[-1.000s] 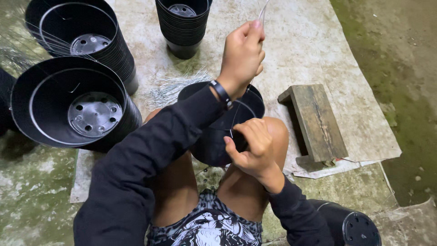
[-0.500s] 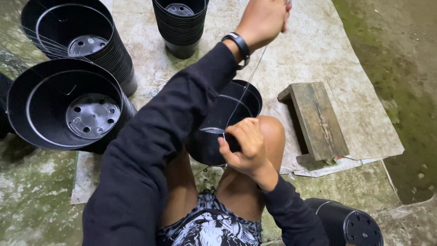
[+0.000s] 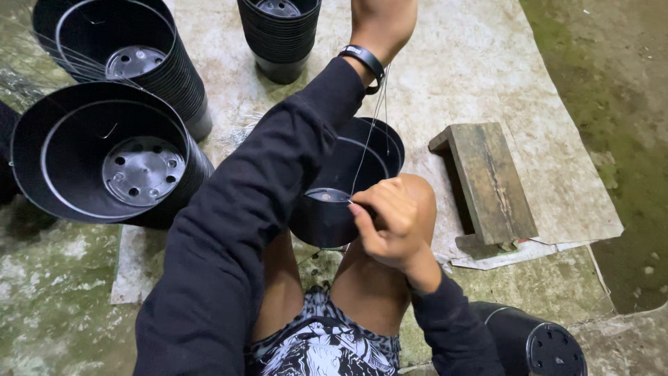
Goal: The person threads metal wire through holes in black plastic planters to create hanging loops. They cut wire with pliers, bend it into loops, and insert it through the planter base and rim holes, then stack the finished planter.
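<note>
A black plastic pot point(image 3: 348, 174) rests tilted between my knees. My right hand point(image 3: 390, 223) grips its near rim and pinches the low end of a thin wire point(image 3: 372, 125). The wire runs up to my left hand point(image 3: 383, 21), raised far forward at the top edge, fingers closed around the wire's upper end. A dark band sits on my left wrist. My black sleeve crosses over the pot and hides its left side.
Stacks of black pots stand at the left point(image 3: 111, 160), upper left point(image 3: 125, 56) and top middle point(image 3: 278, 35). A small wooden stool point(image 3: 487, 184) lies right on a pale sheet point(image 3: 487, 76). Another pot point(image 3: 536, 345) lies at the lower right on mossy concrete.
My left hand has risen and moved away from me, drawing the wire up taut. My right hand stays on the pot's rim.
</note>
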Available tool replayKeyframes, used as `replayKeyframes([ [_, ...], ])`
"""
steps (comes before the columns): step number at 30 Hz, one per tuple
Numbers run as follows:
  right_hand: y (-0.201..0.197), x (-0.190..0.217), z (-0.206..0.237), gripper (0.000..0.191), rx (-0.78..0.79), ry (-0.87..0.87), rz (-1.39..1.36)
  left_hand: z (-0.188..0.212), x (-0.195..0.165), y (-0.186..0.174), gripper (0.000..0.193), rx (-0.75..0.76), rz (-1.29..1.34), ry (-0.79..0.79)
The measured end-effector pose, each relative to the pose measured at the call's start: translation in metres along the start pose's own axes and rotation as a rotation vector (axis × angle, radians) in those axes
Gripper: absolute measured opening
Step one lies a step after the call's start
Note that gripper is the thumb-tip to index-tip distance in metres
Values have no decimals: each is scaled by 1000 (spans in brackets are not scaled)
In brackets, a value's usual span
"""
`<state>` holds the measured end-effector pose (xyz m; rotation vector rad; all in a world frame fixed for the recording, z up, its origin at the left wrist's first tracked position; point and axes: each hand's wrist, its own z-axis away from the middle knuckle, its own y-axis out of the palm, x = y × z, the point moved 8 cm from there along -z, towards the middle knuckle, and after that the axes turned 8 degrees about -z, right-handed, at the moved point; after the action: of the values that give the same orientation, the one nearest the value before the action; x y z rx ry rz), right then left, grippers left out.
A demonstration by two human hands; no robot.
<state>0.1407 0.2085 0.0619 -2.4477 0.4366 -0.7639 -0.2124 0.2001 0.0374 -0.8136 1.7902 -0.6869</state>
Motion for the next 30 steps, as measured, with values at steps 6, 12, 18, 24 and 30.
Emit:
replayKeyframes([
  [6, 1, -30, -22, 6, 365, 235, -208, 1, 4, -3, 30, 97, 86, 32],
  [12, 11, -51, -25, 12, 600, 475, -336, 103, -6, -147, 34, -597, 412, 506],
  [18, 8, -55, -20, 14, 595, 517, -317, 257, 6, -140, 25, 154, 444, 414],
  [24, 8, -50, -25, 17, 675, 396, -236, 288, 4, -149, 12, 164, 668, 369],
  [30, 17, -49, -40, 20, 832, 232, -387, 289, 13, -149, 8, 148, 733, 351],
])
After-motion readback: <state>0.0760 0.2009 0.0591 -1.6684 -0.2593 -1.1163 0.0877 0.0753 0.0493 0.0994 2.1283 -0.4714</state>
